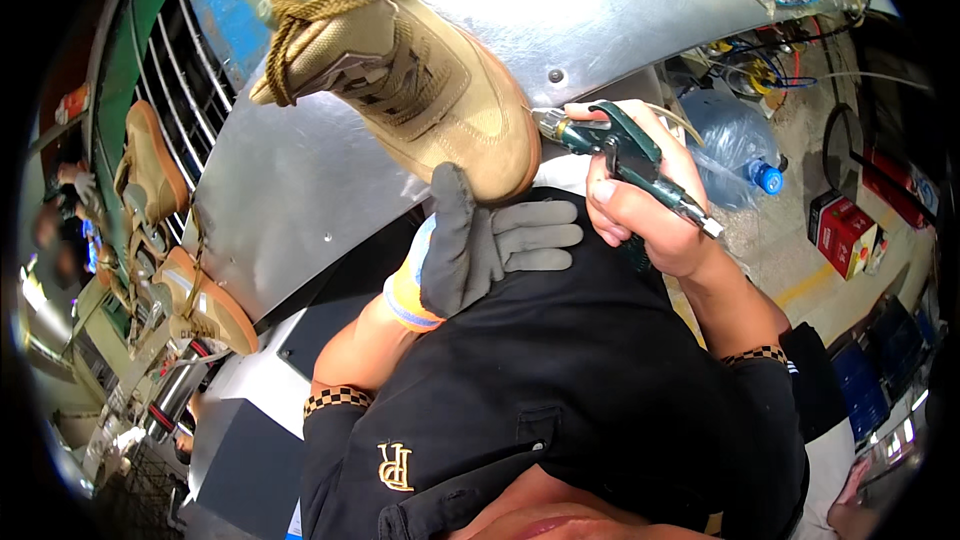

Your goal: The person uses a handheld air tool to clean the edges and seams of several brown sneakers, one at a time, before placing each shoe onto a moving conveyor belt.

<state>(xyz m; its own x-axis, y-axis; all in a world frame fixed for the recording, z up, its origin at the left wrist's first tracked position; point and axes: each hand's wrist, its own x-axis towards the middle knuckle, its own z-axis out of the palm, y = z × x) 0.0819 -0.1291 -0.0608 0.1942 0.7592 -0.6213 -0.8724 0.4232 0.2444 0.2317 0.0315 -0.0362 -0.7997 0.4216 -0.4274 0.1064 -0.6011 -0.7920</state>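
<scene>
Right hand (665, 230): bare, closed around the green hand tool (637, 147). My fingers and palm cover much of the tool body, so I cannot see its full grip or tell whether the lever is pressed. The brass nozzle (552, 124) points left at the front sole edge of the tan boot (455, 105); I cannot tell whether the tip touches.

Left hand (485, 250): gloved in grey, open and empty-palmed, fingers extended to the right just below the boot's toe. The thumb overlaps the toe from my viewpoint; contact is unclear.

The tan boot is located over the metal table (300, 180), toe toward me. The upper edge of view cuts off its top, and a brown lace (290, 15) wound around the shaft hides part of the collar. The boot masks its own underside.

To the left, further tan boots (152, 165) stand near metal bars, partly overlapping. To the right lies a clear plastic bottle (725, 145), beside a red box (843, 235). The outer rim is dark and distorted.
</scene>
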